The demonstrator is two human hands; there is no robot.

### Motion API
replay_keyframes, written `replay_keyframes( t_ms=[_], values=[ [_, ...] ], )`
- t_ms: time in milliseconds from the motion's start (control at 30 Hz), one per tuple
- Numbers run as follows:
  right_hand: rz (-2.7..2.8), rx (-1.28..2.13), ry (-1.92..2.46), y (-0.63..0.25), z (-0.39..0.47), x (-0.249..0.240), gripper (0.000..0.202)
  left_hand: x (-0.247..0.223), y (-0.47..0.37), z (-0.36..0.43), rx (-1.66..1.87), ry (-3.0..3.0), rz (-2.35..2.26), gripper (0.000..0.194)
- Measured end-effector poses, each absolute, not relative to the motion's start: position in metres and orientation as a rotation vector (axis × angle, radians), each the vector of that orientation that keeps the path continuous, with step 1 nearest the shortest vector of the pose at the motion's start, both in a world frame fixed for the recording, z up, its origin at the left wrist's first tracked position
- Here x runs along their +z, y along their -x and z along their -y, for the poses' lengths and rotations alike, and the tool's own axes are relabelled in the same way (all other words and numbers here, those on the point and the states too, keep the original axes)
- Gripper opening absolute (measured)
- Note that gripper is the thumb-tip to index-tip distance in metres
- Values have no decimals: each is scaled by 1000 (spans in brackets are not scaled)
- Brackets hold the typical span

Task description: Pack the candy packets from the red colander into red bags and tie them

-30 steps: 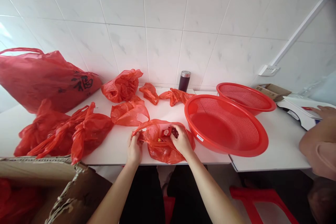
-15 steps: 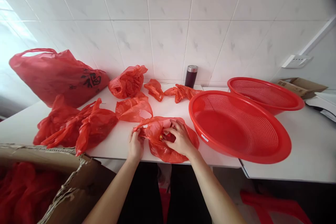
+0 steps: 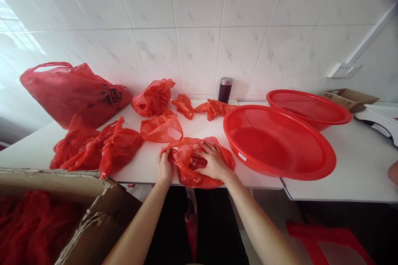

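An opened red plastic bag (image 3: 199, 179) lies at the table's front edge, with small shiny red and gold items (image 3: 195, 161) visible in its mouth. My left hand (image 3: 165, 165) pinches the bag's left rim. My right hand (image 3: 214, 161) reaches into the opening, fingers curved around some of the small items; its fingertips are partly hidden. Just right of the bag stands a large red perforated basket (image 3: 280, 145). Behind my left hand lies a loose red bag (image 3: 161, 127), and to the left are knotted, filled red bags (image 3: 120, 145).
A big red bag (image 3: 74, 95), bundled bags (image 3: 154, 98) and a dark bottle (image 3: 224, 91) stand toward the wall. Another basket (image 3: 311, 107) is behind right. A cardboard box (image 3: 124, 205) of red bags sits front left. Part of a person (image 3: 393, 172) shows at right.
The view has shifted slightly. My right hand stays in the bag, and the small items there show more. Part of a person has come into view at the right edge.
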State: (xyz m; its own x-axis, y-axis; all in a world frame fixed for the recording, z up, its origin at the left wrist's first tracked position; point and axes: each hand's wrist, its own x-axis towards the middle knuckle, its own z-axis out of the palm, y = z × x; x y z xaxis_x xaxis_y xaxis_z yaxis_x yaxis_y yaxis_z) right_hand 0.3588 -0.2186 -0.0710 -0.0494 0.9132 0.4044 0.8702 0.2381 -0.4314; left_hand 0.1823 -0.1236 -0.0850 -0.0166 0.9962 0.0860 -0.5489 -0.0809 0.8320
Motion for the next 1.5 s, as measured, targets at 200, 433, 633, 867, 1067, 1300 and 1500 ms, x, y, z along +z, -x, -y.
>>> replay_keyframes(
  t_ms=[200, 433, 633, 867, 1067, 1300, 1500],
  values=[
    [1937, 74, 1672, -356, 218, -73, 66, -89, -183, 122, 1461, -865, -745, 13],
    [1680, 50, 1511, -360, 212, -78, 28, -76, -180, 127, 1385, -846, -741, 15],
    [1707, 91, 1471, -362, 241, -39, 31, -65, -175, 132, 1296, -864, -679, 18],
    [1571, 300, 1685, -385, 300, -10, 44, -72, -174, 134, 1262, -880, -712, 17],
    [1268, -46, 1863, -386, 292, -39, 49, -72, -173, 134, 1246, -892, -718, 17],
    [1522, 159, 2161, -404, 302, -44, 30, -62, -168, 137, 1219, -872, -711, 24],
    [1694, 425, 2392, -411, 317, -3, 17, 3, -166, 126, 1278, -882, -634, 21]
  ],
)
